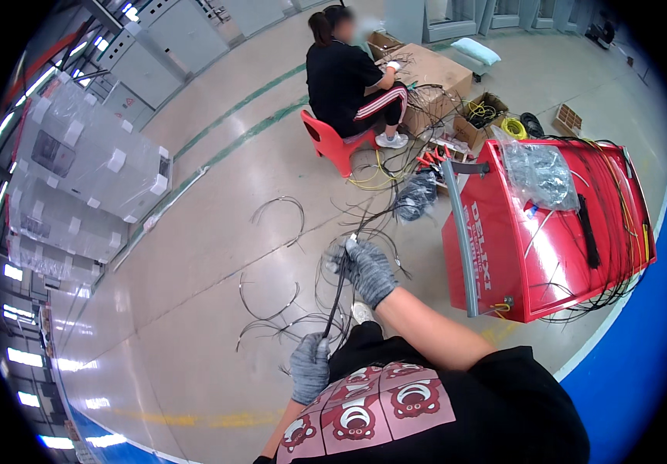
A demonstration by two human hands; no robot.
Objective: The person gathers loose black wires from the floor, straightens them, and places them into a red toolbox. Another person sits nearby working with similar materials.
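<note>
A bundle of thin black wires [336, 300] stretches between my two hands, both in grey gloves. My left hand [309, 366] is closed round its lower end, close to my body. Farther out and to the right, my right hand [364, 270] grips the bundle near a small white piece [353, 238], perhaps a tag or tape. Loose wire ends fan out beyond the right hand and hang beside the bundle. More black wires [268, 319] lie in loops on the floor to the left of my hands.
A red cabinet [496, 263] at right carries wires and a plastic bag [541, 176]. Ahead, a person [345, 85] sits on a red chair [326, 143] by a cardboard box [434, 77], amid tangled wires. Wrapped grey cabinets [90, 155] stand at left. A yellow wire coil [513, 127] lies beyond.
</note>
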